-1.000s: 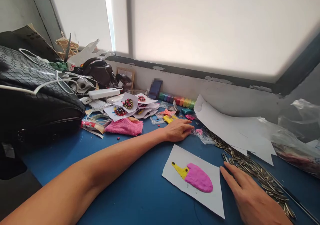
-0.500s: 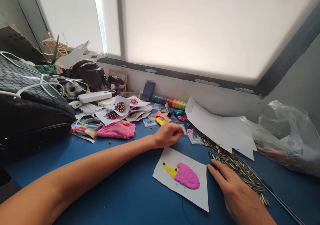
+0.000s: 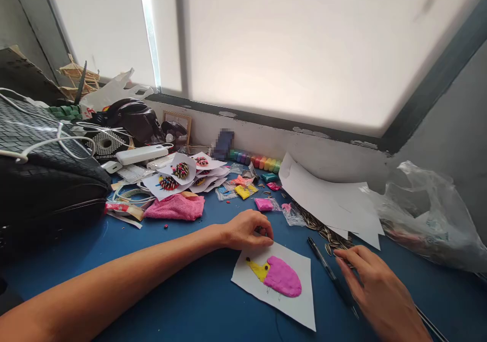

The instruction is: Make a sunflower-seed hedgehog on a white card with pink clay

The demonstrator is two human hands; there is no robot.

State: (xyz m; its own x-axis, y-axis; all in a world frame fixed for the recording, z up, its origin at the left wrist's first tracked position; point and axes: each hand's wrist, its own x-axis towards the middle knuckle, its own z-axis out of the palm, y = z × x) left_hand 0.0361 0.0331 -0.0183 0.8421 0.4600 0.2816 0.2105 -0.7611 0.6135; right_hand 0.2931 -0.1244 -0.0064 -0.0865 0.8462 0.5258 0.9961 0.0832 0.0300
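My left hand (image 3: pixel 249 229) rests at the top edge of a white paper sheet (image 3: pixel 294 311), its fingers curled with the tips partly hidden. On the sheet is a clay hedgehog (image 3: pixel 282 277) with a purple-pink body, a yellow face and a black eye and nose, above thin drawn legs. My right hand (image 3: pixel 375 281) is over the near end of a pile of sunflower seeds (image 3: pixel 331 238), thumb and index finger brought together; whether a seed is between them cannot be made out. Between that hand and the sheet lies a black pen (image 3: pixel 330 268).
Yellow (image 3: pixel 245 191) and pink (image 3: pixel 264 204) clay packets lie beyond my left hand. White sheets (image 3: pixel 327 200) partly cover the seeds. Seed-covered pictures (image 3: pixel 169 182), a pink cloth (image 3: pixel 175 207) and a black bag (image 3: pixel 49 200) are left; a plastic bag (image 3: pixel 426 220) stands right.
My left hand has come nearer to me, onto the sheet's top edge, uncovering the pink packet. My right hand has moved right, off the pen and onto the seeds.
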